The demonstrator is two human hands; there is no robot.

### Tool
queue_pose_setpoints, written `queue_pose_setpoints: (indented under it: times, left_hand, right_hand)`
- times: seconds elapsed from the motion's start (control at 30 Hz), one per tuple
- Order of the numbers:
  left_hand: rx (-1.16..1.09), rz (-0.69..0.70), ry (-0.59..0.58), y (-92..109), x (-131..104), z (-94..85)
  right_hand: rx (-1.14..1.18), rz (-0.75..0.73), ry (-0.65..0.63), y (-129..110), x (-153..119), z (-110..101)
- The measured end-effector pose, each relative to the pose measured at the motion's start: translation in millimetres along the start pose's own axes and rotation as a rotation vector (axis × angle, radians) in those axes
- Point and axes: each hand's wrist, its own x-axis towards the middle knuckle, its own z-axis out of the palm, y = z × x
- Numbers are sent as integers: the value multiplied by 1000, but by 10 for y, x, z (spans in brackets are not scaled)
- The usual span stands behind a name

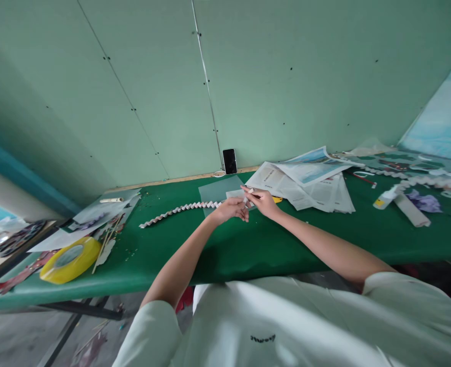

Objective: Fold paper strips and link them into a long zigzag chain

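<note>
A long folded paper chain (pixel 179 209) in a zigzag lies on the green table, its right end reaching my left hand (pixel 231 210). The fingers of my left hand are curled round that end. Close beside it, my right hand (pixel 261 200) pinches a small pale piece (pixel 251 190) whose nature I cannot make out. Under and behind both hands lie a translucent sheet (pixel 213 191) and a smaller whitish sheet (pixel 231 194). A yellow object (pixel 277 200) shows partly behind my right hand.
A phone (pixel 229 161) leans on the wall. Printed sheets (pixel 305 186), a glue bottle (pixel 386 198) and purple crumpled material (pixel 424 201) lie to the right. A yellow tape roll (pixel 70 260), thin sticks (pixel 105 244) and paper sheets (pixel 95 211) lie left.
</note>
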Motion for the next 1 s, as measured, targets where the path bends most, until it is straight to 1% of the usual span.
queue_pose_setpoints:
  times: [0.07, 0.2, 0.37, 0.6, 0.73, 0.87, 1.0]
  left_hand:
    - [-60, -17, -21, 6, -9, -6]
    - [-117, -47, -58, 37, -35, -15]
    - [-151, -59, -75, 39, -38, -26]
    - [-185, -147, -115, 41, -25, -24]
    - [-117, -119, -119, 39, -35, -27]
    - [-78, -105, -113, -5, -23, -29]
    - [-52, -98, -48, -26, -4, -18]
  right_hand:
    - [-25, -74, -12, 31, -10, -2]
    - [-46, -164, -121, 81, -39, 2]
    - [-39, -162, -140, 97, -52, 0]
    - [-20, -163, -183, 95, -49, 11]
    - [-39, -166, -182, 99, -51, 10]
    - [-48, -117, -174, 102, -54, 7]
    - [-12, 64, -143, 105, -46, 16]
